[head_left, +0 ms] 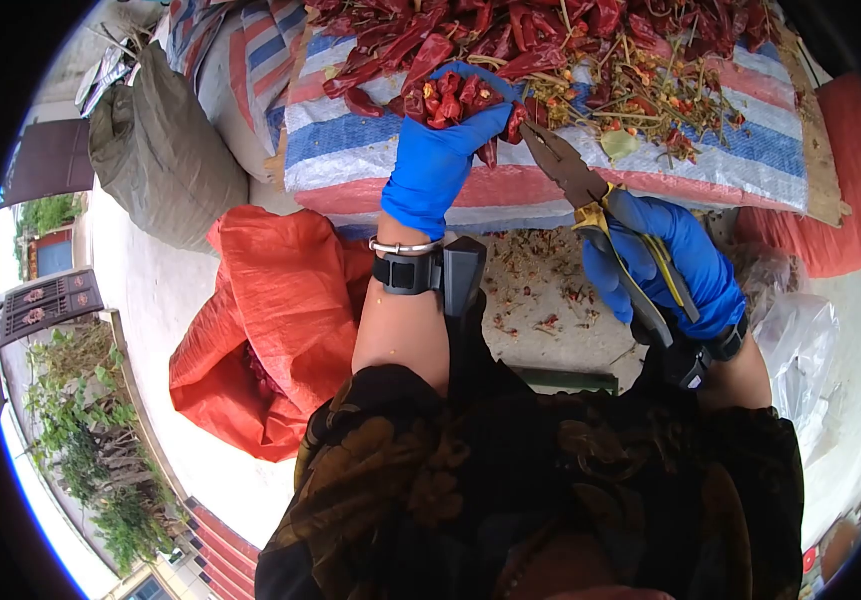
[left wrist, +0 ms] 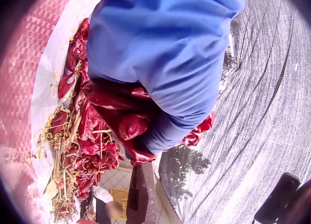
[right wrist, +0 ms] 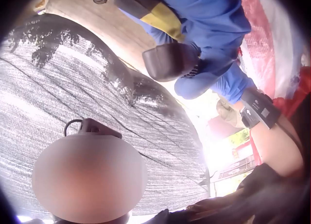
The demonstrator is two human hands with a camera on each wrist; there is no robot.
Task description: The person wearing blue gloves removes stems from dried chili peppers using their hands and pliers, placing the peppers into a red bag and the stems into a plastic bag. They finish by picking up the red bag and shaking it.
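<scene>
striped woven sheet (head_left: 370, 140) spread over a raised surface, red, white and blue bands, carrying the whole work area. orange-red sack (head_left: 270, 320) slumped on the pale ground below it, on the person's left; grey-green sack (head_left: 155, 150) standing farther left. across the far part of the sheet, a big heap of dried red chillies (head_left: 550, 25), with a litter of cut stems and seeds (head_left: 640, 100) just beside it toward the right. left hand (head_left: 440, 150), blue glove, fingers curled tight round a bunch of chillies (head_left: 450, 98), which it holds on the sheet at the near edge of the heap; the left wrist view shows the same bunch (left wrist: 121, 122) packed under the gloved fingers. right hand (head_left: 665, 265), also blue-gloved, wrapped round the yellow-and-dark handles of pliers (head_left: 570, 170), held over the sheet's near edge; jaws nearly closed, tips pointing at the bunch and just beside it. bracelet (head_left: 402, 246) on the left wrist.
</scene>
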